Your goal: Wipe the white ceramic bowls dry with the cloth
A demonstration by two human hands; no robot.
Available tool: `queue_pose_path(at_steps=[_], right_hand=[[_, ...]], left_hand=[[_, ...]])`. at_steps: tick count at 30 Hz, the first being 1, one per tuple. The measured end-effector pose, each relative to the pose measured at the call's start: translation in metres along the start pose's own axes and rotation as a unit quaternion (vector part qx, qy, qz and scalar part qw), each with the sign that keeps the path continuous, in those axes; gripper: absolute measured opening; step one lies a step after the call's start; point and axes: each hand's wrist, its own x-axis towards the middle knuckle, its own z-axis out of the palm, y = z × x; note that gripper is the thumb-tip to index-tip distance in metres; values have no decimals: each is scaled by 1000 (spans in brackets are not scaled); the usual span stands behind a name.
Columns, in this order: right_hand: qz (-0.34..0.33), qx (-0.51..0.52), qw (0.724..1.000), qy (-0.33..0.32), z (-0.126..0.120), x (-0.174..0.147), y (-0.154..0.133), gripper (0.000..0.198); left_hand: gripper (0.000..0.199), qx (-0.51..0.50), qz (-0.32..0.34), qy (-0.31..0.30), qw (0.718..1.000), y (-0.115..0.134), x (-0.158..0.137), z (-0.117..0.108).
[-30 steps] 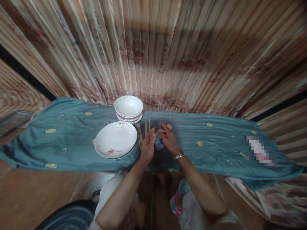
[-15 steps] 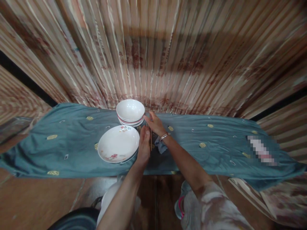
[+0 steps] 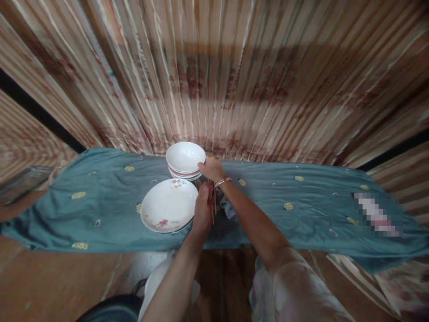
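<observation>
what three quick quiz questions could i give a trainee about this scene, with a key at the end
1. True or false: seen from this camera, the stacked bowls stand farther away than the floral plate.
2. Which wrist wears the bracelet?
a) the left
b) the right
c) neither
3. What crumpled thing lies just to the right of the chopsticks?

Key:
1. True
2. b
3. A blue-grey cloth

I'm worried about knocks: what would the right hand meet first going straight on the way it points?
Probably the top white bowl: the right hand looks close to its rim, though depth leaves contact unclear.
</observation>
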Motion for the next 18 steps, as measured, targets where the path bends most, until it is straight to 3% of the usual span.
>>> queue_pose_path(at_steps=[7,18], right_hand=[[4,0,1000,7,1,2,-2,39],[12,5,1000,18,7,4,-2,40]], left_hand=[[36,-48,-40,27,998,-5,-1,-6],[35,-67,-18,22,997,-5,-4,-5]])
